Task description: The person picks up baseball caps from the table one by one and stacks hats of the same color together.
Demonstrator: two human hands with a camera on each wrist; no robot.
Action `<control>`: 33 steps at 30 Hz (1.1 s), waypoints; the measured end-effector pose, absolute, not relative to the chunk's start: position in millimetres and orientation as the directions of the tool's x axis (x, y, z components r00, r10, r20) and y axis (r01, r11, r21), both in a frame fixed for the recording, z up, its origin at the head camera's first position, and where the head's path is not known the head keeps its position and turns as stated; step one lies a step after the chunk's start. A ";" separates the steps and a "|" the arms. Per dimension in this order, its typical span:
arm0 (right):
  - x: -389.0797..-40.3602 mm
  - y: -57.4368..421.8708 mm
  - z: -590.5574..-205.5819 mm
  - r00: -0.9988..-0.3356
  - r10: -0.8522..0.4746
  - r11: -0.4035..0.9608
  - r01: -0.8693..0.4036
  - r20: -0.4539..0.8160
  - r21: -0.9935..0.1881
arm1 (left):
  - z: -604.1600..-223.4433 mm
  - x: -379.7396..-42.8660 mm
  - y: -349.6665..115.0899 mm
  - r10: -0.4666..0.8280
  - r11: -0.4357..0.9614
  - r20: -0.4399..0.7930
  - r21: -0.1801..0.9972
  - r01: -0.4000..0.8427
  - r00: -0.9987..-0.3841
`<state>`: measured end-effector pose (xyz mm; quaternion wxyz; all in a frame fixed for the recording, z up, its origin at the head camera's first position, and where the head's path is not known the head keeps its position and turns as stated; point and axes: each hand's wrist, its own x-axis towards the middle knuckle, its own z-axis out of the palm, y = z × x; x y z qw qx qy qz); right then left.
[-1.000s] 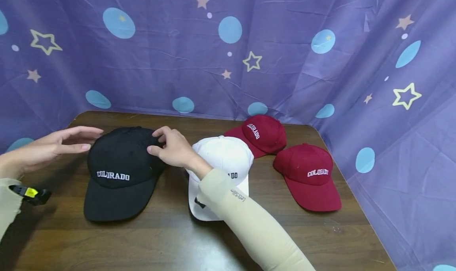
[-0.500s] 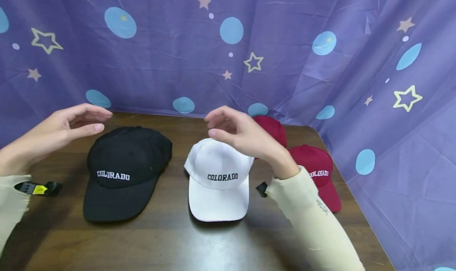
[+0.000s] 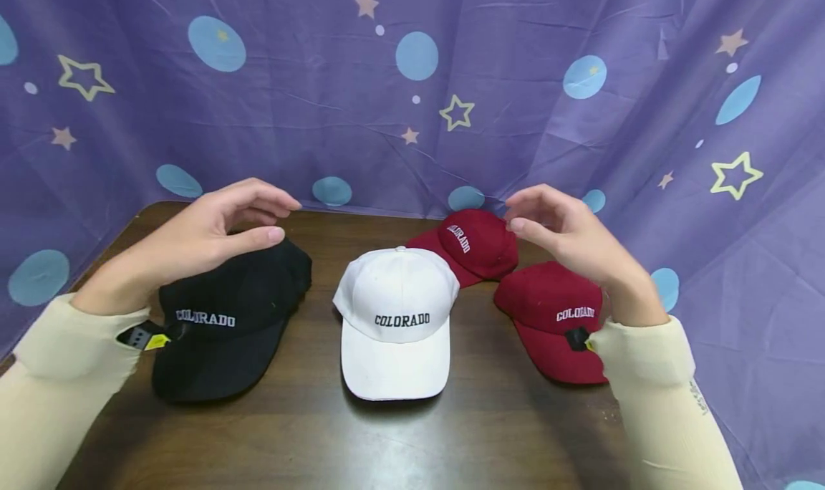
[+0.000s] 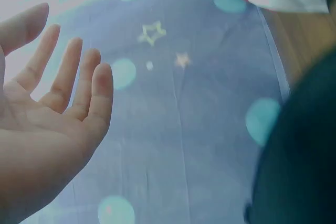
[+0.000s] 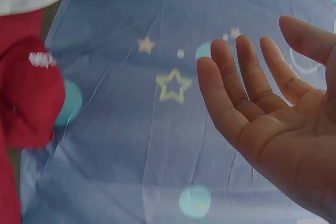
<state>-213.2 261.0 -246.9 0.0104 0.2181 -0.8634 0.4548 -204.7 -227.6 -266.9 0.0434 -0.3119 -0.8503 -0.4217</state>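
My left hand (image 3: pixel 209 232) is raised over the black cap (image 3: pixel 225 347), its fingers loosely bent and holding nothing. It covers part of the cap's crown in the head view. My right hand (image 3: pixel 570 236), likewise empty with relaxed fingers, hovers above the front red cap (image 3: pixel 548 293) at the right. A white cap (image 3: pixel 396 361) lettered COLORADO sits brim forward between the two hands. Behind it to the right rests another red cap (image 3: pixel 480 243), turned at an angle. Both wrist views show an open palm, the left one (image 4: pixel 47 114) and the right one (image 5: pixel 278 114), with nothing in it.
The caps lie on a brown wooden table (image 3: pixel 309 433). A purple curtain (image 3: pixel 322 82) with stars and blue dots hangs behind the table and along its sides. Black wrist cameras (image 3: pixel 145 334) with yellow marks sit below the sleeve cuffs.
My right hand has left the black cap, passing over the white cap to the right side. The left hand has risen and shifted right, over the black cap. The caps have stayed in place.
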 end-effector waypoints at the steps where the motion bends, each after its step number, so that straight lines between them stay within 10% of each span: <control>1: -212.1 266.9 -246.9 -0.912 -0.349 0.498 -0.376 0.217 -0.782 | -265.8 -205.0 -220.8 0.506 0.439 0.343 0.687 0.579 -0.791; 33: -234.2 409.4 -339.9 -0.965 -0.130 0.605 -0.258 0.226 -0.753 | -296.1 -214.1 -8.1 0.697 0.082 0.321 0.853 0.515 -0.641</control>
